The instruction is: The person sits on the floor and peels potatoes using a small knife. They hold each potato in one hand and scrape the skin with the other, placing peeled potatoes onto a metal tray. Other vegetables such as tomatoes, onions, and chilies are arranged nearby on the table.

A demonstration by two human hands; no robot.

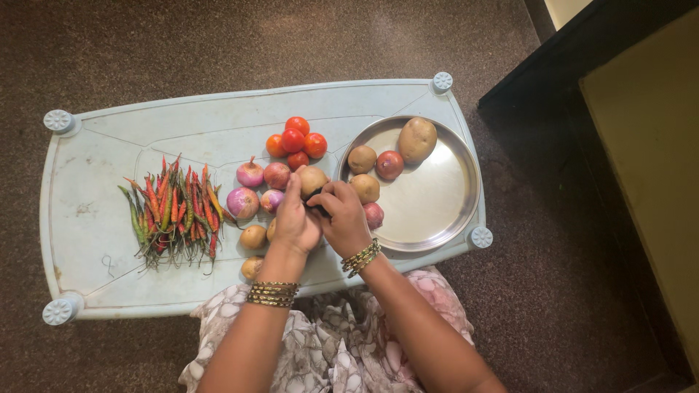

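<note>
Both hands meet over the near middle of the table, closed together on one potato point(313, 179). From the left side, the left hand point(295, 218) cups it, fingers curled up along its near-left face. The right hand point(344, 215) presses in from the right, its fingers wrapped around a small dark object point(317, 202) held against the potato's near side; what that object is cannot be told. The potato sits just left of the steel plate's rim, lifted slightly above the table top.

Inside the round steel plate point(429, 211), at the right end of the table, lie a large potato point(417, 139) at the far edge, a smaller potato point(362, 159) to its left, a reddish onion point(389, 164) between them, another potato point(365, 188) nearer, and a second reddish onion point(373, 215) close to the right hand's knuckles. The plate's right and near parts are bare metal.

On the pale blue plastic table point(116, 145) sit a cluster of tomatoes point(296, 140) far of the hands, purple onions point(251, 189) to their left, a few small potatoes point(253, 236) near the left wrist, and a spread pile of red and green chillies point(173, 211) further left.

Both forearms reach from the near edge and converge, wrists bent inward. Each wrist carries gold bangles point(273, 294). A patterned cloth point(335, 342) covers the lap below.
</note>
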